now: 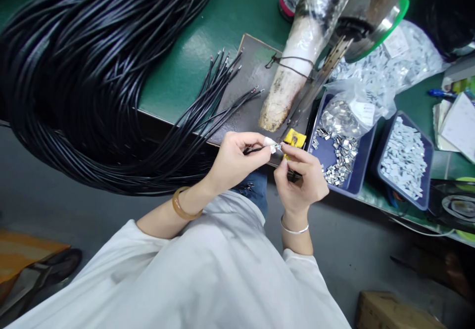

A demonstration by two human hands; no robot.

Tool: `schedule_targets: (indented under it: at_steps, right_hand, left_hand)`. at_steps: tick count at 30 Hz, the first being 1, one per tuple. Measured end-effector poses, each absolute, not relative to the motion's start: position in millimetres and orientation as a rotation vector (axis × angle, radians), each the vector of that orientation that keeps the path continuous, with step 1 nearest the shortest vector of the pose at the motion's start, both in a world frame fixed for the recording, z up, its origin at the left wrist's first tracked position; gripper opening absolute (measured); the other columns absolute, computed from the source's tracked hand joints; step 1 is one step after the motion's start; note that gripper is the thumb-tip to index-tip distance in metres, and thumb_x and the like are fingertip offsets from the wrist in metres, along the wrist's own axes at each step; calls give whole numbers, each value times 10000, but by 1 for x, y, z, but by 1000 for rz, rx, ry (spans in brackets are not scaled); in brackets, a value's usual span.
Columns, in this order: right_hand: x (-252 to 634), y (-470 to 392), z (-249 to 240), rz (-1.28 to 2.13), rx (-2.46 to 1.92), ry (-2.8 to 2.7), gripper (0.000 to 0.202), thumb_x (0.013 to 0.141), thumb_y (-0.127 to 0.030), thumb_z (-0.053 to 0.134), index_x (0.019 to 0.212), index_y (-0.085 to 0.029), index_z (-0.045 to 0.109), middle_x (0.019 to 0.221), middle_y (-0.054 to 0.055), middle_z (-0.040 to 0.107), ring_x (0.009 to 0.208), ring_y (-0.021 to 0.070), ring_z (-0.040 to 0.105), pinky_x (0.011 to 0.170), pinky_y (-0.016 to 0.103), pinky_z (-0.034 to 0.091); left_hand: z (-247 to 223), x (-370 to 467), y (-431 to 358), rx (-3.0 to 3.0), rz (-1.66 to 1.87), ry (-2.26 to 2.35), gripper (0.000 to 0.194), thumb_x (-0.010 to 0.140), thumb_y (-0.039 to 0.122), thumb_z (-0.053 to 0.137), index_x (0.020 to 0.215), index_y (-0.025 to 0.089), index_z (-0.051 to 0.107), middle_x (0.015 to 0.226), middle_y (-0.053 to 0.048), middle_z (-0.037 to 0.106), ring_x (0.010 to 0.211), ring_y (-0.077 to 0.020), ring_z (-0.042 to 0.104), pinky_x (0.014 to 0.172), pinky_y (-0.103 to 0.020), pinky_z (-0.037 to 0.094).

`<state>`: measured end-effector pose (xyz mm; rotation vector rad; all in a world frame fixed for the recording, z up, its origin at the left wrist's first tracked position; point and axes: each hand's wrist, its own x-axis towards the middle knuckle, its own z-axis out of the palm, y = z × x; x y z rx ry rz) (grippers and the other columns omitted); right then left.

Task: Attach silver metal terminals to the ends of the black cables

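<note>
Between thumb and forefinger, my left hand [241, 156] pinches a black cable [254, 150] close to its end. White wrap covers a fingertip of that hand. My right hand [302, 175] meets it at the cable's tip, thumb and fingers closed there; whether a small part sits between them is too fine to make out. Just beyond the fingers is a yellow piece [295, 138] at the base of a machine. To the left, a bunch of black cables [218, 91] with stripped ends lies over a dark plate [256, 67].
A big coil of black cable [92, 47] covers the left of the green table [193, 47]. A wrapped machine arm [287, 76] slants down ahead. At right stand a blue tray [354, 183] of metal clips and a blue bin [428, 170] of pale pieces, with plastic bags [415, 52] behind.
</note>
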<state>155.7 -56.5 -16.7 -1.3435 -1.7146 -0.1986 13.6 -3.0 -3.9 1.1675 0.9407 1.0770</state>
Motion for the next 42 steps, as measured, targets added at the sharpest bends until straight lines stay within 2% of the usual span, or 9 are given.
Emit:
schedule_targets:
  at_steps: [5,11,18,27,36,42]
  right_hand:
    - [154,-52,-15,-238,-1356,-1718,190,840,-94,651,879,-252,553,1049,14,775,894,145,755,767,274,630]
    - [152,-48,-9,-253,-1292,-1738,199,813,-57,682,883,-208,573,1047,50,766,925,155,749,798,269,640]
    - [153,-48,-9,-218,-1283,-1758,206,808,-53,678,890,-210,575,1059,53,757,932,156,744,793,271,651]
    - [153,-49,-10,-164,-1299,-1732,217,811,-41,680,906,-209,582,1063,53,754,939,154,737,797,284,656]
    - [151,-50,-5,-125,-1325,-1704,228,799,-34,708,935,-200,632,1060,57,744,964,162,726,820,306,660]
    - [150,-51,-3,-120,-1321,-1708,229,796,-31,697,914,-205,607,1076,55,739,962,160,730,811,296,664]
  left_hand:
    - [-2,15,-1,1159,1108,962,116,749,212,704,665,134,722,566,11,586,560,-93,518,553,-208,431]
    - [3,14,-1,1170,1100,977,103,766,195,698,707,118,733,586,7,618,550,-81,521,546,-191,430]
    - [0,13,-2,1155,1118,984,89,741,193,714,728,117,758,604,-2,647,556,-83,532,547,-192,440]
    - [-2,13,-3,1191,1102,995,114,746,203,693,686,111,723,572,1,598,562,-87,525,555,-196,438]
    - [2,14,-4,1257,1140,1005,97,755,192,681,745,117,742,594,9,584,538,-65,458,488,-170,370]
    - [4,13,-2,1283,1097,1017,81,754,172,674,702,118,703,525,42,460,497,-51,355,456,-178,282]
